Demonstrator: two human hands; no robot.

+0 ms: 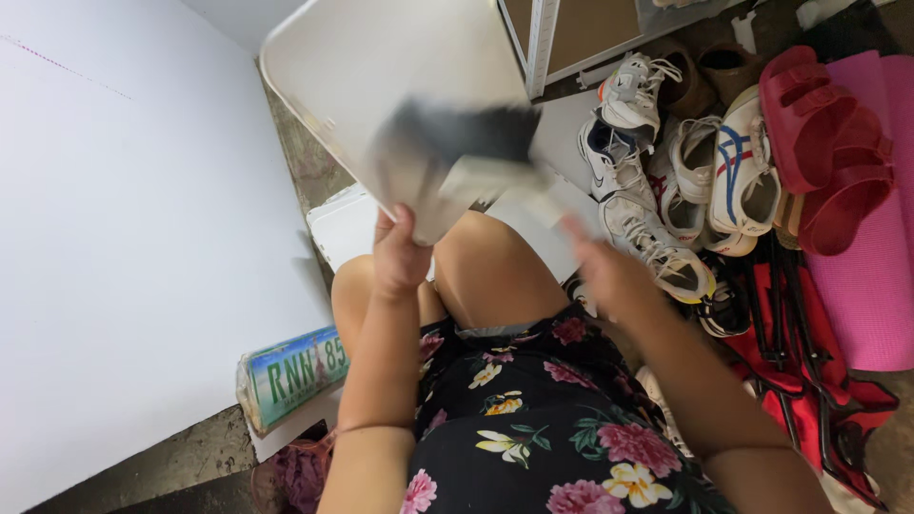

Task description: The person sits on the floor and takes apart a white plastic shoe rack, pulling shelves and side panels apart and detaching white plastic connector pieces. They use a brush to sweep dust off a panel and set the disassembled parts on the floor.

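Note:
My left hand (400, 255) grips the lower edge of a large white flat board (381, 76) and holds it up, tilted, in front of me. A dark smeared patch shows on the board's near part. My right hand (600, 266) is blurred and holds a pale flat brush-like tool (486, 176) against that dark patch. My bare knees and a black floral dress fill the lower middle of the view.
A pile of sneakers (666, 162) lies on the floor at right, with red sandals (824, 143), a pink mat (871, 286) and a red folded frame (809, 371). A white wall panel (124, 209) is at left, and a green rolled item (290, 371) beside my leg.

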